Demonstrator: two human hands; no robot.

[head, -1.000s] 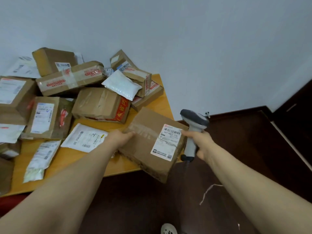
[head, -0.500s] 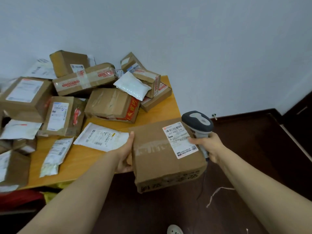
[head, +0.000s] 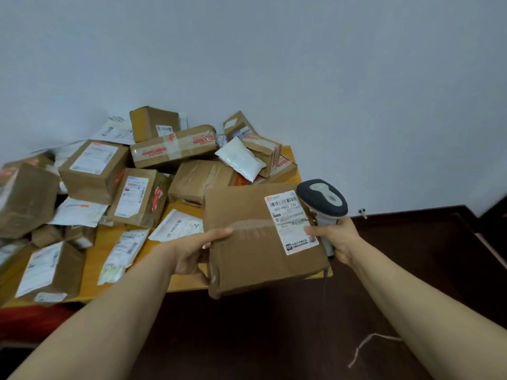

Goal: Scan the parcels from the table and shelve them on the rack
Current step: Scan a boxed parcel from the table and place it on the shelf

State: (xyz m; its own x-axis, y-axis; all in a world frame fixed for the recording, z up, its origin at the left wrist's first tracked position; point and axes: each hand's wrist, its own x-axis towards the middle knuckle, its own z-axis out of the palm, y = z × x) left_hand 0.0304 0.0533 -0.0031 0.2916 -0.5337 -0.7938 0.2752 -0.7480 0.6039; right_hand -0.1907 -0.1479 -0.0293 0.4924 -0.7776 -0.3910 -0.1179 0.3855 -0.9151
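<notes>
Over table (head: 189,282) edge | left hand (head: 192,250) grips box (head: 252,259) side, thumb on top | right hand (head: 337,237) clasps scanner (head: 322,197)

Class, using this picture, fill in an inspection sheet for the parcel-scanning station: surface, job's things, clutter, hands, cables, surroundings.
Surface: orange-wood table, mostly covered.
Job's things: held box lifted at the table's front corner, label facing up; scanner beside the label; parcel pile of boxes and white mailers on the table; rack not in view.
Clutter: nothing seen beyond the parcels.
Hands: left hand grips the held box's left edge; right hand grips the scanner's handle.
Cables: thin scanner cable hangs below the handle; loose white string on the floor.
Surroundings: plain pale wall; dark floor.
</notes>
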